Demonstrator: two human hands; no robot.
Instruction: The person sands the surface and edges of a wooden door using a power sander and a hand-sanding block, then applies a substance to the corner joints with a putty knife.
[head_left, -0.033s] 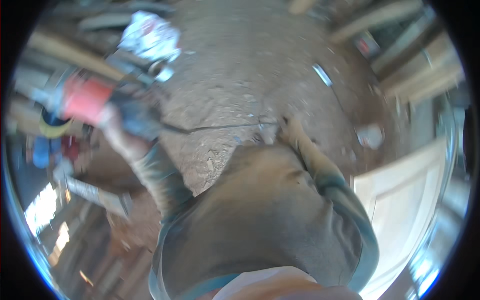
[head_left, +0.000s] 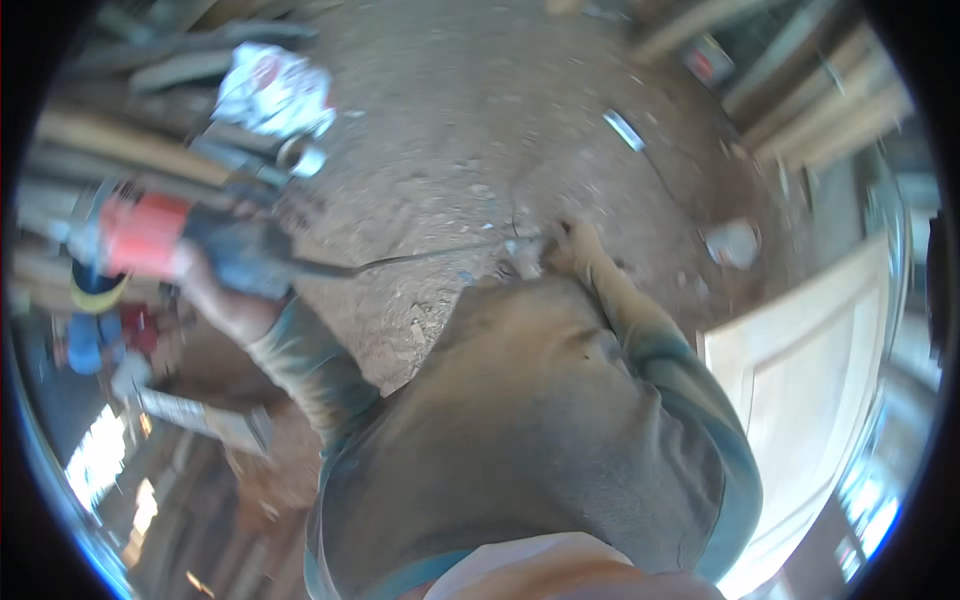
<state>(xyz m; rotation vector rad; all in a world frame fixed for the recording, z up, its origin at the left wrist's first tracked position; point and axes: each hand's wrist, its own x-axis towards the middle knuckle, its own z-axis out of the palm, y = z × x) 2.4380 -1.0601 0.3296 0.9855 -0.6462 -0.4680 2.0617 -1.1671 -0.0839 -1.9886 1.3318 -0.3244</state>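
The left hand (head_left: 220, 295) grips a red-and-black power tool (head_left: 150, 235) at the head view's left, slightly lower than an instant ago; the right hand (head_left: 575, 250) looks closed on its cord (head_left: 335, 271), so both holds seem unchanged. Contents of the white bag (head_left: 272, 92) and nearby can (head_left: 309, 160) cannot be seen.

There are two hands (head_left: 228, 300) (head_left: 578, 250), one power tool (head_left: 228, 246), one panelled door (head_left: 808, 370), one white bag (head_left: 275, 90).

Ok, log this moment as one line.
Left fingers: around red-and-black tool | Right fingers: on its cord | White bag: upper left | Pale panel: right
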